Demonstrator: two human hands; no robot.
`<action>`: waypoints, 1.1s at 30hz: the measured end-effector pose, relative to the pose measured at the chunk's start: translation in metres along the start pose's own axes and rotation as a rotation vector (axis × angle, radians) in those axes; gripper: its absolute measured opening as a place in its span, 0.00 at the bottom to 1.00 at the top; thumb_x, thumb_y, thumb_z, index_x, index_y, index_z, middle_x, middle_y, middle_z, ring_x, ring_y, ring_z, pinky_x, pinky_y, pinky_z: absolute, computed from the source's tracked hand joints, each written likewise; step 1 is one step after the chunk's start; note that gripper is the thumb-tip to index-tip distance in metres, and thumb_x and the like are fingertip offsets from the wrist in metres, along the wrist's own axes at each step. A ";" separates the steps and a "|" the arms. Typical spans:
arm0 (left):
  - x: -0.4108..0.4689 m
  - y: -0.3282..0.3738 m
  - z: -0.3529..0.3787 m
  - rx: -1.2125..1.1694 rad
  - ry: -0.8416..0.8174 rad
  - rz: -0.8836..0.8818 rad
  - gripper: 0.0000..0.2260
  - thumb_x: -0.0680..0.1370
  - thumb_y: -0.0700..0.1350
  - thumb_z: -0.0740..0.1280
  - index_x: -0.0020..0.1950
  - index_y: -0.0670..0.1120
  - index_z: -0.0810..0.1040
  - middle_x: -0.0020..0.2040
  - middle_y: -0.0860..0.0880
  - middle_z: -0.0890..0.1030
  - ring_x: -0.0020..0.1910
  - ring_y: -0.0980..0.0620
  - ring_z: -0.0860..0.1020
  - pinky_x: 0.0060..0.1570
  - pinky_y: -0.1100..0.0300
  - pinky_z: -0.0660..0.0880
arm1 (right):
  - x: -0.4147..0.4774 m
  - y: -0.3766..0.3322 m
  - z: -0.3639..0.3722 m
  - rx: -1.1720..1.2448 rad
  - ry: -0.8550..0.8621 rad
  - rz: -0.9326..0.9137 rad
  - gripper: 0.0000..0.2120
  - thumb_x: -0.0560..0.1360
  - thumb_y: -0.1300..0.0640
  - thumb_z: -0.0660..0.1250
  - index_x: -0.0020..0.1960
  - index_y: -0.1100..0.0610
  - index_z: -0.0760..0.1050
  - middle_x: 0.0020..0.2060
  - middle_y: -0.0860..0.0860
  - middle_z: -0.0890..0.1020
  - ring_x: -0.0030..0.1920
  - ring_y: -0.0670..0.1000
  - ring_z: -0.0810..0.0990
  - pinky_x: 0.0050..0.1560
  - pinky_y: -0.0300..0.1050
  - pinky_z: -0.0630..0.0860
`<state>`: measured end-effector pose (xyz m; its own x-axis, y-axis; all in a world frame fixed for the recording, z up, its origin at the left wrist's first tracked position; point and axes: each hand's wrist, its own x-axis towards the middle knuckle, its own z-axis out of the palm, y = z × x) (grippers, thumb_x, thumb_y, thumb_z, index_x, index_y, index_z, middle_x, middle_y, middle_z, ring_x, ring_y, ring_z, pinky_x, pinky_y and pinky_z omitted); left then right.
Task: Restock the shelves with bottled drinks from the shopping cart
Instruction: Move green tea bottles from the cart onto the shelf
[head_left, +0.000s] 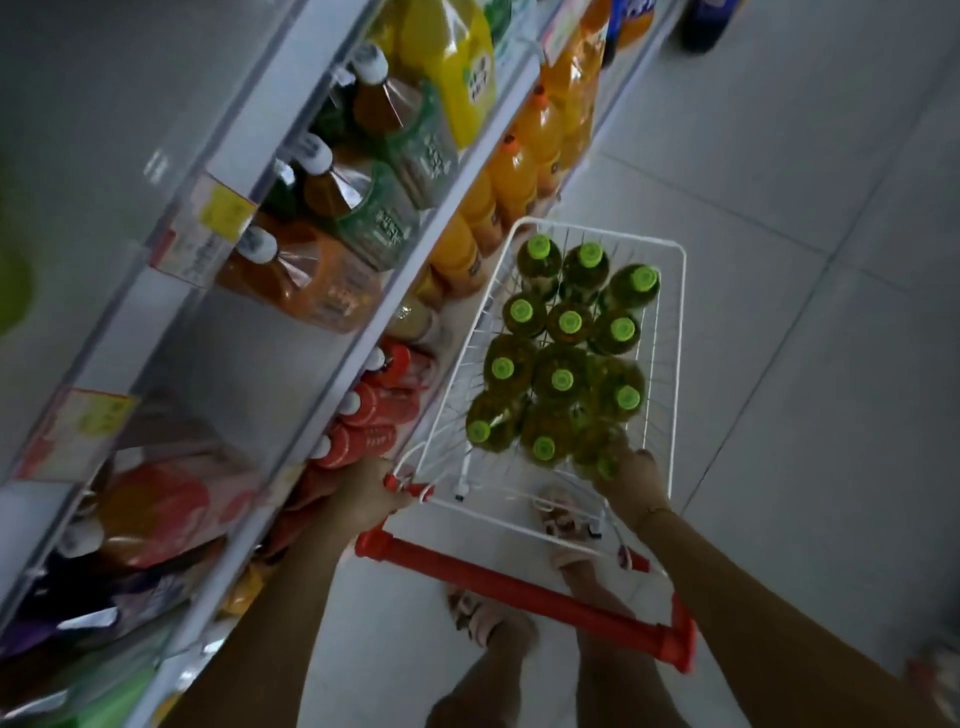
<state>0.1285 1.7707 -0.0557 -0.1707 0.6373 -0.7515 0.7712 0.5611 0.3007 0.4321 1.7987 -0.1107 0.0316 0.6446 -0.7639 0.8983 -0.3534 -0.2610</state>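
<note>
A white wire shopping cart (675, 332) with a red handle bar (519, 582) stands in the aisle in front of me. Several green-capped bottles of yellow-green drink (561, 379) stand upright in its basket. My left hand (371, 493) grips the near left corner of the basket rim. My right hand (631, 480) reaches into the basket's near right corner, its fingers curled round the top of a green-capped bottle (602, 457). The shelves (363, 332) run along my left.
The shelves hold large tea bottles (384, 140), orange soda bottles (511, 176) and red bottles (374, 415), with price tags (208, 228) on the edges. An open gap lies on the middle shelf. White tiled floor (805, 312) stretches to the right. My sandalled feet stand under the cart.
</note>
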 end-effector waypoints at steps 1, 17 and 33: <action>0.000 0.002 -0.002 0.002 -0.012 -0.014 0.14 0.69 0.35 0.74 0.53 0.36 0.80 0.42 0.46 0.80 0.40 0.54 0.77 0.37 0.71 0.69 | 0.004 0.001 0.000 0.010 0.018 0.004 0.14 0.77 0.61 0.60 0.62 0.61 0.72 0.54 0.60 0.79 0.55 0.59 0.76 0.53 0.45 0.71; 0.032 0.101 0.014 -0.002 -0.145 0.133 0.08 0.70 0.37 0.72 0.48 0.44 0.81 0.30 0.52 0.75 0.31 0.55 0.74 0.38 0.60 0.74 | 0.069 0.056 -0.057 0.023 0.219 0.143 0.13 0.74 0.62 0.64 0.59 0.58 0.76 0.49 0.60 0.79 0.46 0.61 0.80 0.46 0.48 0.76; 0.077 0.183 0.023 0.050 0.014 0.394 0.17 0.72 0.40 0.72 0.59 0.40 0.77 0.53 0.43 0.81 0.51 0.48 0.79 0.50 0.62 0.72 | 0.081 0.078 -0.098 0.136 0.263 0.302 0.14 0.75 0.65 0.64 0.60 0.60 0.78 0.54 0.61 0.80 0.54 0.61 0.78 0.57 0.48 0.73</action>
<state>0.2708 1.9101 -0.0723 0.1356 0.8062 -0.5759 0.8080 0.2465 0.5352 0.5476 1.8893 -0.1351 0.4109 0.6434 -0.6459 0.7662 -0.6276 -0.1377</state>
